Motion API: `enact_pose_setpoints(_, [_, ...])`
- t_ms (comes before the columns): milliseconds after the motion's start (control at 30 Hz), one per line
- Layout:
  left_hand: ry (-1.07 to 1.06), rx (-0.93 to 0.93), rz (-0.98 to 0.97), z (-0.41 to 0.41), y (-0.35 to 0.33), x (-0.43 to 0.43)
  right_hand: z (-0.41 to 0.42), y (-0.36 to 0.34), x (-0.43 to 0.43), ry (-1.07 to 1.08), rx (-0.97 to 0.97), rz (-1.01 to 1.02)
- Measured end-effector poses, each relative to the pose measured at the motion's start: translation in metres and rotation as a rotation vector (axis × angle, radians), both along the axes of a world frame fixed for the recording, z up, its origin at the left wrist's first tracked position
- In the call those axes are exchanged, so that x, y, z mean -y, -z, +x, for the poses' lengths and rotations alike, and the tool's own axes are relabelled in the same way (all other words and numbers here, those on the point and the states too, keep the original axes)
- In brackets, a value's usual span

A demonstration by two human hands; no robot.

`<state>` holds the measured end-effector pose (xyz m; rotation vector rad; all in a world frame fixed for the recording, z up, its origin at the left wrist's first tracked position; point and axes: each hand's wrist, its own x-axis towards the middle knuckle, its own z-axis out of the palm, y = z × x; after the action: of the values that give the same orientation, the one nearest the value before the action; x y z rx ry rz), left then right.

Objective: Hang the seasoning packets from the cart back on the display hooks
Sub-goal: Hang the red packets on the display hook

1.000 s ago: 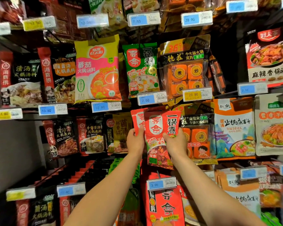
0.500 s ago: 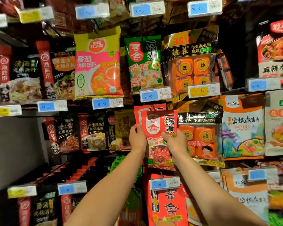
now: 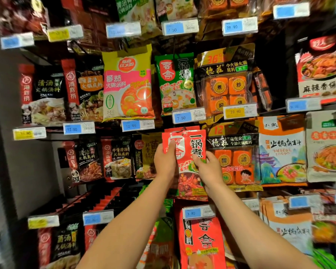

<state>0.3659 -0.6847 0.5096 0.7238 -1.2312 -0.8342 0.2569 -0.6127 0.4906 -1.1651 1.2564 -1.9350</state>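
Head view: red seasoning packet (image 3: 190, 152) pinched upright at both side edges, left hand (image 3: 164, 162) and right hand (image 3: 209, 167) equally near; top edge just under 7.50 price tag (image 3: 188, 117), hook hidden.

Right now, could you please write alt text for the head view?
Two hands, left hand and right hand, grip a red seasoning packet against a shop display of hanging hotpot packets, just below a blue 7.50 price tag.
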Motion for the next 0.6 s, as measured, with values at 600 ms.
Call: enact_pose_setpoints(600, [-0.02, -0.01, 0.051, -0.012, -0.031, -0.009, -0.005, -0.015, -0.008, 0.128, -0.018, 0.004])
